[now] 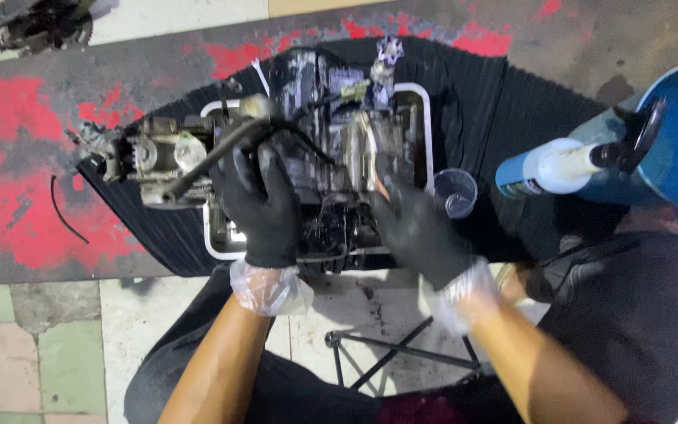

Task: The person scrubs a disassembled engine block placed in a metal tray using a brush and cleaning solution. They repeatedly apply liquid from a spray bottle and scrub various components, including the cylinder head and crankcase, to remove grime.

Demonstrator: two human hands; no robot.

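Engine block (331, 157) sits in a white tray (215, 243) on a black ribbed mat (496, 102), centre of the red-stained bench (33, 196), covers off, wiring and hoses exposed, so strip-down/service looks mid-way by my read; lots still attached: carb assy (151, 157) at 9 o'clock of the block, black hose (205, 161) running off it, connector (386, 59) at 12. Oil and grime all over the tray, nothing looks cleaned or reassembled yet. Another person in dark top at 3 o'clock, holding a blue and white spray can (551, 166) w/ nozzle pointed toward the block, not touching it. Clear plastic cup (455, 191) just beside tray at 3. Left hand (264, 208), black glove, laid over the block's left-centre, fingers curled down onto the hose/casing, grasping there but exactly which part, can't tell. Right hand (417, 228), black glove, motion-blurred at 5 o'clock of the block, touching its lower right edge; closed or loose, can't tell. Block lies directly under both hands, mostly at 12 from the wrists.
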